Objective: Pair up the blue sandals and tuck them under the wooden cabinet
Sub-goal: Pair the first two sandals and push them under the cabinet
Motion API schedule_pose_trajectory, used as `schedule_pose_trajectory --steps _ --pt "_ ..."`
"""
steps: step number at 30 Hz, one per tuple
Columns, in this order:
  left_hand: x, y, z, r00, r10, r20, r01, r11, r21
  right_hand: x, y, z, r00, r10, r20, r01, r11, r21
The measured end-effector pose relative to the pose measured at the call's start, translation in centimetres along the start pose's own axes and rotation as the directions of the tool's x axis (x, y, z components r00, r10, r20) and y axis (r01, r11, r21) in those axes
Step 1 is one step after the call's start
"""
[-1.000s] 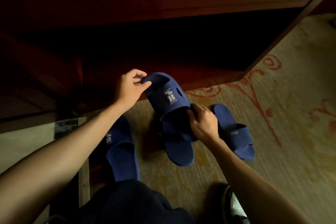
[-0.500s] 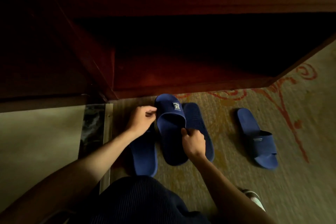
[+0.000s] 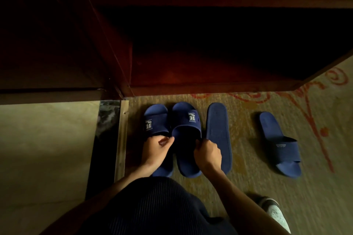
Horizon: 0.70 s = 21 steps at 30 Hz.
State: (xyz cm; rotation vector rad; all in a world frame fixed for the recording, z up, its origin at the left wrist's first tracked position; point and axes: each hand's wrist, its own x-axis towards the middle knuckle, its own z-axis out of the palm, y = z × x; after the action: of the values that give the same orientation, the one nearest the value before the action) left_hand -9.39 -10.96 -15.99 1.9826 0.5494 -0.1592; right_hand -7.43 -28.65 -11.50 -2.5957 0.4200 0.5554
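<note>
Several blue sandals lie on the carpet in front of the dark red wooden cabinet (image 3: 210, 87), whose low recess is black with shadow. Two with a white H logo stand side by side, toes toward the cabinet: the left sandal (image 3: 155, 120) and the middle sandal (image 3: 186, 120). My right hand (image 3: 208, 152) pinches the middle sandal's right edge at the strap. My left hand (image 3: 156, 150) lies over the left sandal's heel, fingertips curled at the middle sandal's left edge. A third sandal (image 3: 218, 135) lies sole up just right of them. A fourth sandal (image 3: 279, 145) sits apart, further right.
The carpet (image 3: 248, 187) is tan with red scrolls. A metal threshold strip (image 3: 121, 135) and pale tile floor (image 3: 47, 149) lie to the left. My knee in dark ribbed cloth (image 3: 152, 206) fills the bottom centre; my white shoe (image 3: 275, 213) is at the bottom right.
The middle sandal has been lowered from the air onto the carpet beside the left one. The sole-up sandal, which it overlapped, now lies free to its right. Both hands slid back toward its strap.
</note>
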Motion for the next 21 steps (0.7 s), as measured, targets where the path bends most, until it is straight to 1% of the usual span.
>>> schedule_pose_trajectory --steps 1,2,3,4,6,9,10,11,12,13,15,17,19,21 --pt "0.1 -0.4 0.2 0.993 -0.116 0.01 0.116 0.989 -0.093 0.0 0.0 0.0 1.0 -0.011 -0.008 0.011 0.999 -0.038" --pt "0.2 -0.6 0.4 0.974 -0.224 0.025 0.225 0.954 -0.196 0.0 0.0 0.0 1.0 -0.02 -0.006 0.02 0.996 -0.085" --pt "0.3 -0.5 0.6 0.951 -0.305 0.044 0.305 0.907 -0.289 0.0 0.0 -0.1 1.0 -0.023 -0.003 0.022 0.991 -0.129" --pt "0.4 -0.3 0.7 0.936 -0.348 0.053 0.343 0.866 -0.363 0.1 0.0 -0.1 1.0 -0.014 0.0 0.014 0.987 -0.162" --pt "0.6 -0.1 0.8 0.929 -0.366 0.05 0.347 0.82 -0.455 0.5 0.1 -0.1 1.0 0.018 0.013 -0.016 0.989 -0.15" --pt "0.9 0.3 1.1 0.926 -0.376 0.042 0.338 0.772 -0.538 0.8 -0.1 0.0 0.998 0.06 0.025 -0.061 0.998 0.004" --pt "1.0 0.4 1.2 0.922 -0.385 0.049 0.347 0.758 -0.552 0.9 -0.3 0.1 0.998 0.049 0.041 -0.053 0.994 0.097" --pt "1.0 0.6 1.3 0.923 -0.382 0.054 0.344 0.752 -0.562 0.9 -0.6 0.5 0.997 0.021 0.069 -0.036 0.973 0.227" --pt "1.1 0.8 1.5 0.927 -0.371 0.052 0.334 0.755 -0.565 1.0 -0.9 1.0 0.995 -0.007 0.098 -0.029 0.93 0.366" --pt "1.2 1.0 1.6 0.933 -0.358 0.046 0.32 0.762 -0.562 1.1 -1.2 1.5 0.99 -0.03 0.137 -0.043 0.865 0.5" --pt "1.5 0.8 1.9 0.939 -0.341 0.031 0.302 0.781 -0.547 1.6 -1.7 2.6 0.979 -0.038 0.201 -0.111 0.729 0.676" --pt "1.7 0.5 1.9 0.945 -0.328 0.022 0.29 0.8 -0.525 1.7 -2.3 2.8 0.972 -0.017 0.235 -0.176 0.611 0.772" --pt "1.7 0.2 1.8 0.95 -0.312 0.012 0.276 0.821 -0.5 1.7 -2.7 3.0 0.961 0.017 0.275 -0.245 0.509 0.825" --pt "1.6 0.1 1.7 0.958 -0.288 -0.008 0.253 0.852 -0.458 1.4 -2.9 3.4 0.958 0.008 0.287 -0.258 0.458 0.851"
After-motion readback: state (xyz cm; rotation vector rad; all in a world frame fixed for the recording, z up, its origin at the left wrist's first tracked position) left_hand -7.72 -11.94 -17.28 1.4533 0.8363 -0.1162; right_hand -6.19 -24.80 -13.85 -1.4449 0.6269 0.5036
